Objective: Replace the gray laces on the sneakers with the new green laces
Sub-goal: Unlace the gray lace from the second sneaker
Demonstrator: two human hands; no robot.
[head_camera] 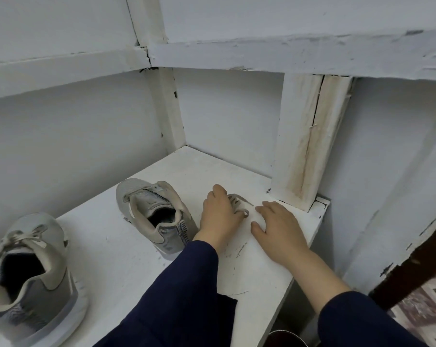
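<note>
Two grey sneakers stand on a white shelf [127, 249]. The near sneaker [34, 276] at the left keeps its pale laces tied. The far sneaker [154, 211] in the middle shows bare eyelets. A loose grey lace [240, 205] lies bunched on the shelf to the right of that shoe. My left hand [219, 214] rests on the lace with curled fingers gripping part of it. My right hand [277, 226] lies just right of the lace, fingers spread flat on the shelf, fingertips close to the lace end. No green laces are in view.
A white wooden post [307, 144] rises from the shelf just behind my right hand. White walls close in the left and back. The shelf's right edge [309, 246] drops off beside my right wrist, with a dark beam [412, 264] and patterned floor beyond.
</note>
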